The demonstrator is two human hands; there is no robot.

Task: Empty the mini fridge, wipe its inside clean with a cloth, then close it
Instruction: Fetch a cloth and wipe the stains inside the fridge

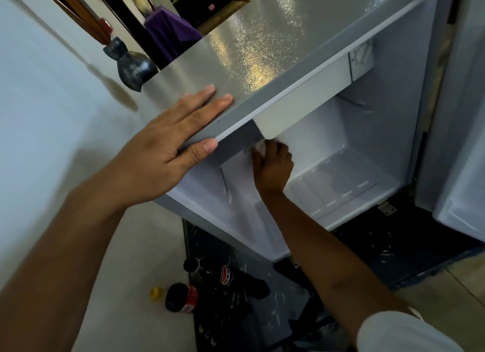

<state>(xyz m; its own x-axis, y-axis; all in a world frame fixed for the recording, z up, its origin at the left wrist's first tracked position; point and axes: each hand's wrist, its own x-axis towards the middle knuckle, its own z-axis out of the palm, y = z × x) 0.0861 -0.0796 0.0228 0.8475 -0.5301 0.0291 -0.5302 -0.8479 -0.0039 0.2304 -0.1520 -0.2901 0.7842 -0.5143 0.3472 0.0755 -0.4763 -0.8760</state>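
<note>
**A:** Right hand (273, 165) first: its fingers (258, 155) are curled around a small white cloth (262, 145), and that cloth is pressed up against the back left of the cavity, just under the white freezer flap (301, 99).

**B:** And the other one?

**A:** Left hand (170, 144) lies flat on the mini fridge (262, 50), fingers (207, 99) straight and spread over the grey top, thumb hooked over the front edge. It holds nothing, it just rests there.

**B:** Inside of the fridge?

**A:** Bare white walls and a ribbed white floor (no shelves or food showing in the part we can see). The thermostat dial (360, 59) sits at the upper right of the cavity.

**B:** The door?

**A:** The door (456, 168) stands swung wide at the right, its white inner liner facing us.

**B:** Anything on the floor?

**A:** Down by the fridge's left corner, a dark cola bottle (228, 275) lies on its side, a dark jar with a red label (181, 298) just beside it, and a small yellow cap (156, 294) to the jar's left. A dark mat (367, 249) flecked with white lies under the fridge.

**B:** Up top?

**A:** A dark round vase (131, 68) stands at the back left of the fridge top.
</note>
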